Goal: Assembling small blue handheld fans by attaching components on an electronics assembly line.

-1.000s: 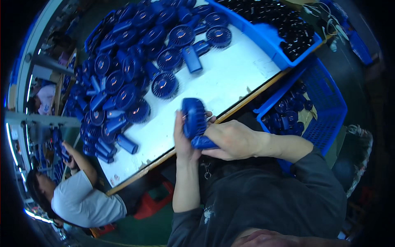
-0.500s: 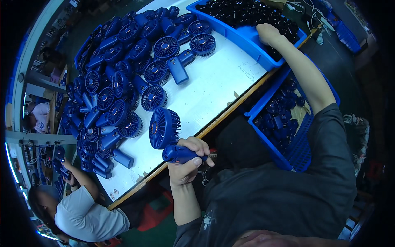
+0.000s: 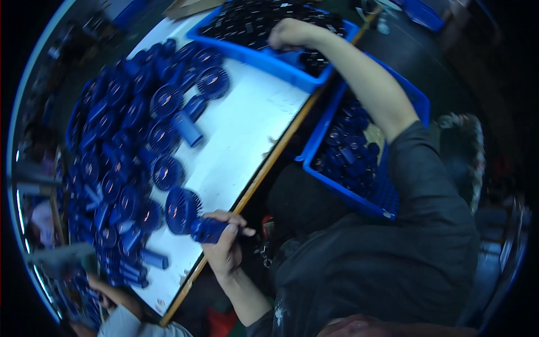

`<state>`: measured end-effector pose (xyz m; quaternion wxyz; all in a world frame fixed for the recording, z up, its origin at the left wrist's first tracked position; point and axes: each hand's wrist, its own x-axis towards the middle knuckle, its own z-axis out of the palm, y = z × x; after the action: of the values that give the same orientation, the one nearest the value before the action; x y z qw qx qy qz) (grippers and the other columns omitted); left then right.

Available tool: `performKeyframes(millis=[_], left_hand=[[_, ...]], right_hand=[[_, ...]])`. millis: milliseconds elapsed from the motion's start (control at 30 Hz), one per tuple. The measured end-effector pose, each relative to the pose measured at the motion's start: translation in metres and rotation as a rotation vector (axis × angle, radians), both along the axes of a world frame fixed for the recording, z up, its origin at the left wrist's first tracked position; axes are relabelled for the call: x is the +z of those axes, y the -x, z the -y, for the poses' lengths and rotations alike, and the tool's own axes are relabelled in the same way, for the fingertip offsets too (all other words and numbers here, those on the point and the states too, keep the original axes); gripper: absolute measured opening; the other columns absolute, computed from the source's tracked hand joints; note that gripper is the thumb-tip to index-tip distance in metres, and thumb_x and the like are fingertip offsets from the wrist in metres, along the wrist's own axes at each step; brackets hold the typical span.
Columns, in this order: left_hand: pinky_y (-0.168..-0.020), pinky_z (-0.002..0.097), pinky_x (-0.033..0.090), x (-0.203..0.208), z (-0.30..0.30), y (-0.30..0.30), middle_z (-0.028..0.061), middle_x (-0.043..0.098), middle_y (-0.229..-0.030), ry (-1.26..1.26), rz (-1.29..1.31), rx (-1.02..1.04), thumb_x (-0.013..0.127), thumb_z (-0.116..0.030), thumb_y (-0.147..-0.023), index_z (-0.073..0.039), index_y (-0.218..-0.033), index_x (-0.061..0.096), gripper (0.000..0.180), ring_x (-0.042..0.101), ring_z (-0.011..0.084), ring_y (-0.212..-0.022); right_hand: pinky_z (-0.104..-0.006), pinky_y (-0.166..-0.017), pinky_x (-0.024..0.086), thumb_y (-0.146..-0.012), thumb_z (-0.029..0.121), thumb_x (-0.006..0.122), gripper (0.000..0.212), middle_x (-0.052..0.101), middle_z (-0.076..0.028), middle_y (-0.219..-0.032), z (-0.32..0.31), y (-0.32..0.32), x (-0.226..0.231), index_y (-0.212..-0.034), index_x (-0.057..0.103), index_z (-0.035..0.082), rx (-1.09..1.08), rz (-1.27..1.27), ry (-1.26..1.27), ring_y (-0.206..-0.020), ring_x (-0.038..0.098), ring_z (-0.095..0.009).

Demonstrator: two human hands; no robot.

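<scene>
My left hand [image 3: 223,247] is wrapped round the handle of a blue handheld fan [image 3: 182,210], its round slatted head tilted up over the table's front edge. My right hand [image 3: 289,35] is at a blue tray [image 3: 258,60] full of small black parts [image 3: 247,25], its fingers curled inward. Whatever those fingers hold, if anything, is hidden. On the white table [image 3: 236,121], left of the tray, lies a large heap of similar blue fans [image 3: 135,112]. One fan handle [image 3: 187,128] points out from the heap toward the bare tabletop.
Below the table's wooden edge [image 3: 252,185], a blue crate [image 3: 348,194] holds more blue fans and a piece of cardboard. Another person's arm [image 3: 115,295] shows at the lower left. A cardboard box [image 3: 191,8] stands at the far end.
The whole view has swung, so table and heap sit farther left, with some blur. My right hand has shifted slightly farther in over the black parts. My left hand keeps its hold on the fan.
</scene>
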<state>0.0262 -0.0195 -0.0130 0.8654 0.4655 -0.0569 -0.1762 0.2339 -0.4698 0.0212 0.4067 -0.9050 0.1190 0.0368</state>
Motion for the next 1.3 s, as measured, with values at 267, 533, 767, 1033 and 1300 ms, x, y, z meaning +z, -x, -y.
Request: performKeyframes(millis=[267,533,767,1033,1300], left_hand=[[-0.057,0.034,0.062,0.004,0.006,0.002,0.0137,0.057,-0.085,-0.142,-0.044,0.07,0.064,0.001,-0.082,0.003,-0.107,0.053,0.027,0.06,0.0223,-0.081],[-0.058,0.0331,0.062,0.003,0.01,-0.001,0.0139,0.058,-0.087,-0.241,-0.022,0.128,0.065,-0.002,-0.085,0.007,-0.117,0.049,0.036,0.061,0.0214,-0.082],[-0.058,0.0319,0.062,0.008,0.021,-0.001,0.0148,0.059,-0.09,-0.266,-0.014,0.109,0.066,-0.004,-0.087,0.009,-0.124,0.046,0.043,0.061,0.0203,-0.083],[-0.058,0.031,0.062,0.003,0.02,-0.003,0.0155,0.06,-0.096,-0.277,-0.031,0.129,0.068,-0.007,-0.087,0.009,-0.126,0.044,0.049,0.063,0.0204,-0.086],[-0.069,0.0334,0.061,0.009,0.023,-0.003,0.0192,0.062,-0.111,-0.077,-0.001,0.157,0.065,0.002,-0.088,0.008,-0.127,0.048,0.043,0.066,0.0219,-0.09]], right_hand=[[-0.0262,-0.05,0.046,-0.08,0.008,0.067,0.012,0.068,-0.006,-0.078,-0.022,0.02,0.007,-0.091,0.071,0.004,-0.048,-0.08,-0.053,-0.064,0.063,-0.012],[-0.0257,-0.05,0.046,-0.08,0.007,0.068,0.015,0.068,-0.006,-0.08,-0.034,0.034,0.016,-0.094,0.07,0.002,-0.04,0.032,-0.032,-0.063,0.063,-0.013],[-0.0262,-0.051,0.046,-0.081,0.008,0.067,0.016,0.069,-0.007,-0.079,-0.039,0.024,0.005,-0.095,0.073,0.003,-0.063,0.069,0.34,-0.061,0.063,-0.013],[-0.0253,-0.05,0.046,-0.083,0.009,0.067,0.015,0.067,-0.007,-0.076,-0.055,0.046,0.021,-0.094,0.071,0.0,-0.09,0.419,-0.088,-0.06,0.061,-0.01],[-0.0201,-0.055,0.047,-0.094,0.011,0.062,0.012,0.064,-0.002,-0.081,-0.229,0.18,0.001,-0.1,0.064,0.001,0.563,-0.172,-1.006,-0.064,0.06,-0.006]])
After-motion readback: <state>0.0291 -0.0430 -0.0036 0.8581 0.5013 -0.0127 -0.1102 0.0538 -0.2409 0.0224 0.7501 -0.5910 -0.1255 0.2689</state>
